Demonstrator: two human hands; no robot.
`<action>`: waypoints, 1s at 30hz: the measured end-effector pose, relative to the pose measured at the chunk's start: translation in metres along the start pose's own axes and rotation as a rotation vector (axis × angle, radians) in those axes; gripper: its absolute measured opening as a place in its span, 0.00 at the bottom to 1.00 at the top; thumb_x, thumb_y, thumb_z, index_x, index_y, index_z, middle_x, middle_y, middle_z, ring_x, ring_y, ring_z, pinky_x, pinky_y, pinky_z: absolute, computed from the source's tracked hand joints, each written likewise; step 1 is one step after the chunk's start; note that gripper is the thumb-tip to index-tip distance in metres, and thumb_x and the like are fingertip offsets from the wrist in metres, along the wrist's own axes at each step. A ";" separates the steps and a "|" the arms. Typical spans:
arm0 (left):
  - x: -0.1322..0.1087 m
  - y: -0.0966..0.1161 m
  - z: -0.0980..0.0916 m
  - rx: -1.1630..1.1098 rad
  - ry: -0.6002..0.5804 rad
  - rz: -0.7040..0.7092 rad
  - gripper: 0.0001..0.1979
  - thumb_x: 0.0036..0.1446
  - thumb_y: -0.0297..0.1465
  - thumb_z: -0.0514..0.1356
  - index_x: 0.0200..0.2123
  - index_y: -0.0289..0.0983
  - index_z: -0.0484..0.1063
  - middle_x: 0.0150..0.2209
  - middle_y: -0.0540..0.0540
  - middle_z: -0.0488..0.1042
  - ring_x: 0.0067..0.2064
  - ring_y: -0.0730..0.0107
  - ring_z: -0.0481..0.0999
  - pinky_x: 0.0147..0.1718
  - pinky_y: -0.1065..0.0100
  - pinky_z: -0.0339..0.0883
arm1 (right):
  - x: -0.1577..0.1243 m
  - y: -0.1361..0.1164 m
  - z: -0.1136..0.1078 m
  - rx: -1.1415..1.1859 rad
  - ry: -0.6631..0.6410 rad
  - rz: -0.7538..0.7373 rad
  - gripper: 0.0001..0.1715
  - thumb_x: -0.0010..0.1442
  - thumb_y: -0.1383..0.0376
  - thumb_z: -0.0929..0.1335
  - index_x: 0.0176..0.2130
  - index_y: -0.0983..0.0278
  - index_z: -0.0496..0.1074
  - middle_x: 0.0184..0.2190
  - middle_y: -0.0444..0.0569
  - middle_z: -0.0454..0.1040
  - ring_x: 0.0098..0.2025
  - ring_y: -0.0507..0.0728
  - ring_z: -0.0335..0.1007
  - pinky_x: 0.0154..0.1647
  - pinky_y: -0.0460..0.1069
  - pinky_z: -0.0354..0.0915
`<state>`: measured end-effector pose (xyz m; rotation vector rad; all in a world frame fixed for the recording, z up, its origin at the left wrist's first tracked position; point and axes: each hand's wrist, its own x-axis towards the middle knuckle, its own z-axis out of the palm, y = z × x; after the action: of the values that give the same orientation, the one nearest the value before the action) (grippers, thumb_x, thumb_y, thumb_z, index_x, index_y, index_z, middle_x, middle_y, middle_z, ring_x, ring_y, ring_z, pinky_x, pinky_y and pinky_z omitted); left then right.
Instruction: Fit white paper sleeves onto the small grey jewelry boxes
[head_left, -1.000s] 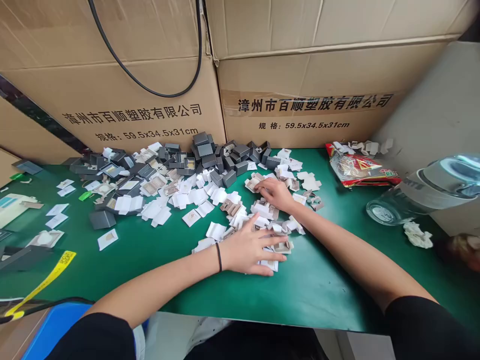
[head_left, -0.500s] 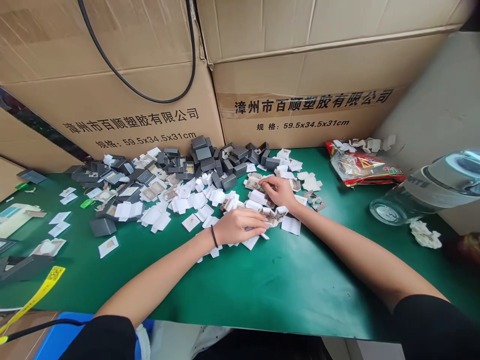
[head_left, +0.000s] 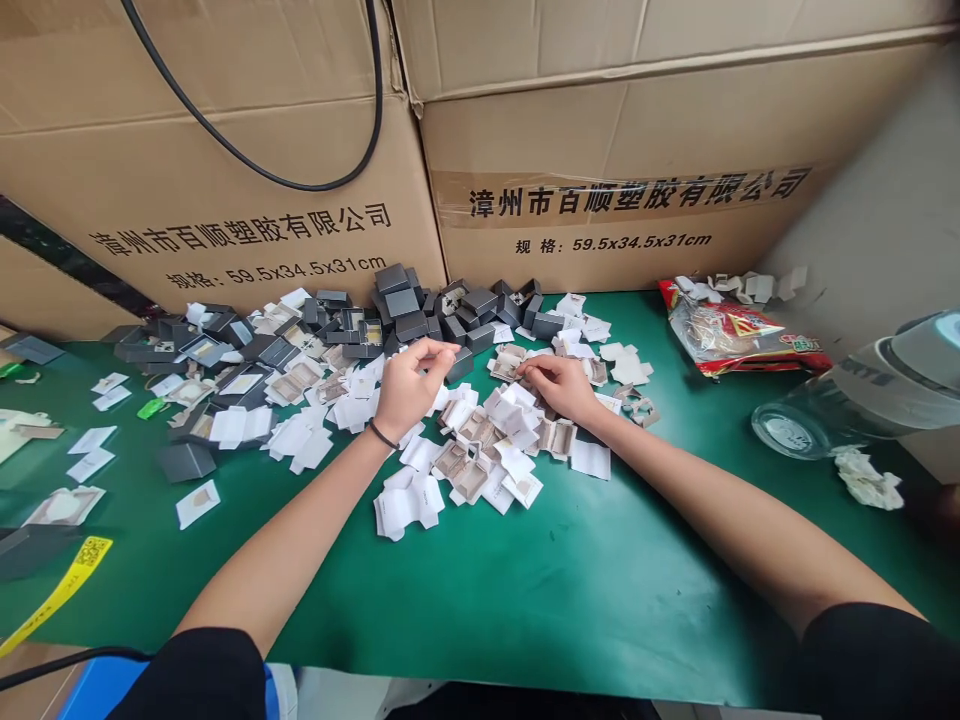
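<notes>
Right hand [head_left: 561,386] rests on white card inserts [head_left: 516,462], left hand [head_left: 409,385] just beside.

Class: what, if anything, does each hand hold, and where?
Left hand is curled above the card inserts; whether it holds one cannot be told. Right hand touches some with its fingertips; grip unclear.

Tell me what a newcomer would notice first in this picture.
A scatter of white card inserts covers the middle of the green table, with small grey boxes heaped behind against two big printed cartons. Both hands sit in the pile: the left hand lifted with fingertips pinched, the right hand resting on inserts.
</notes>
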<state>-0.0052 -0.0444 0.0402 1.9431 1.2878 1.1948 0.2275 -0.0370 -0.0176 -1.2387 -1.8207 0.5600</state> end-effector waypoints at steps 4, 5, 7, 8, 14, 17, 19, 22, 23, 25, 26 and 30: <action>0.002 -0.035 0.005 0.324 0.144 0.181 0.10 0.56 0.32 0.55 0.38 0.36 0.73 0.47 0.42 0.73 0.52 0.62 0.68 0.55 0.58 0.59 | -0.004 -0.003 -0.002 0.036 0.235 -0.028 0.15 0.60 0.63 0.60 0.33 0.63 0.75 0.29 0.47 0.77 0.30 0.54 0.72 0.31 0.49 0.67; 0.001 -0.043 0.008 0.365 0.128 0.194 0.11 0.55 0.31 0.55 0.40 0.35 0.73 0.48 0.41 0.72 0.52 0.62 0.67 0.56 0.58 0.58 | -0.007 -0.004 -0.003 0.022 0.311 -0.063 0.15 0.60 0.63 0.60 0.33 0.63 0.74 0.28 0.47 0.76 0.30 0.55 0.72 0.32 0.49 0.67; -0.001 -0.055 0.013 0.420 0.073 0.201 0.13 0.54 0.29 0.55 0.43 0.36 0.71 0.48 0.42 0.72 0.53 0.61 0.66 0.55 0.57 0.58 | -0.012 -0.007 -0.004 -0.038 0.381 -0.156 0.16 0.61 0.63 0.59 0.33 0.62 0.73 0.24 0.46 0.74 0.27 0.54 0.69 0.31 0.50 0.66; -0.002 -0.058 0.014 0.440 0.060 0.199 0.13 0.54 0.29 0.55 0.44 0.36 0.70 0.47 0.42 0.71 0.53 0.60 0.65 0.55 0.57 0.58 | -0.015 -0.009 -0.004 -0.076 0.354 -0.224 0.16 0.61 0.63 0.58 0.32 0.61 0.73 0.22 0.46 0.72 0.25 0.54 0.67 0.28 0.50 0.64; -0.005 -0.062 0.018 0.506 0.070 0.106 0.14 0.51 0.34 0.59 0.42 0.37 0.69 0.53 0.39 0.63 0.57 0.54 0.59 0.56 0.52 0.55 | -0.019 -0.023 -0.002 -0.304 -0.277 -0.849 0.17 0.62 0.59 0.59 0.26 0.59 0.68 0.22 0.47 0.67 0.27 0.54 0.62 0.26 0.50 0.58; -0.003 -0.063 0.017 0.418 0.136 0.053 0.11 0.51 0.36 0.59 0.37 0.36 0.69 0.55 0.38 0.61 0.59 0.52 0.58 0.58 0.51 0.54 | -0.016 -0.032 -0.002 -0.415 -0.415 -0.958 0.15 0.62 0.59 0.59 0.30 0.60 0.69 0.28 0.49 0.68 0.33 0.56 0.62 0.31 0.51 0.59; -0.002 -0.055 0.016 0.235 0.217 0.062 0.13 0.53 0.39 0.58 0.37 0.36 0.68 0.55 0.38 0.62 0.59 0.54 0.60 0.57 0.53 0.56 | -0.014 -0.036 -0.003 -0.457 -0.449 -0.962 0.14 0.62 0.58 0.60 0.33 0.61 0.70 0.31 0.50 0.69 0.35 0.56 0.61 0.33 0.51 0.59; -0.002 -0.023 0.012 -0.225 0.328 0.049 0.17 0.58 0.43 0.52 0.44 0.39 0.65 0.54 0.40 0.65 0.57 0.60 0.65 0.55 0.58 0.61 | -0.013 -0.037 -0.002 -0.455 -0.486 -0.913 0.15 0.62 0.57 0.61 0.35 0.61 0.72 0.34 0.50 0.69 0.37 0.57 0.61 0.35 0.51 0.59; -0.003 -0.009 0.011 -0.371 0.312 0.019 0.17 0.60 0.44 0.49 0.46 0.40 0.64 0.53 0.42 0.67 0.57 0.61 0.66 0.55 0.57 0.61 | -0.013 -0.036 -0.001 -0.433 -0.489 -0.886 0.15 0.62 0.56 0.61 0.35 0.61 0.72 0.34 0.50 0.70 0.37 0.57 0.61 0.35 0.51 0.60; -0.009 0.017 0.010 -0.576 0.185 -0.040 0.19 0.62 0.46 0.43 0.46 0.42 0.64 0.50 0.44 0.69 0.59 0.61 0.64 0.54 0.56 0.63 | -0.014 -0.032 0.001 -0.355 -0.478 -0.817 0.14 0.62 0.56 0.62 0.36 0.61 0.73 0.35 0.50 0.70 0.38 0.57 0.61 0.37 0.51 0.61; -0.012 0.026 0.010 -0.630 0.107 -0.096 0.22 0.62 0.47 0.40 0.45 0.42 0.65 0.49 0.44 0.70 0.59 0.60 0.64 0.53 0.54 0.64 | -0.013 -0.029 0.002 -0.305 -0.459 -0.775 0.14 0.62 0.57 0.62 0.36 0.61 0.73 0.36 0.50 0.71 0.38 0.57 0.62 0.38 0.51 0.62; -0.027 0.027 0.020 -0.769 -0.313 -0.399 0.29 0.60 0.51 0.36 0.41 0.38 0.68 0.46 0.41 0.73 0.56 0.53 0.67 0.50 0.45 0.66 | -0.012 -0.018 0.006 -0.134 -0.281 -0.589 0.12 0.61 0.58 0.63 0.35 0.61 0.72 0.35 0.51 0.71 0.39 0.57 0.64 0.40 0.53 0.64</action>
<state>0.0202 -0.0794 0.0413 1.1827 0.8187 0.9370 0.2146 -0.0552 -0.0124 -0.6644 -2.3605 0.2872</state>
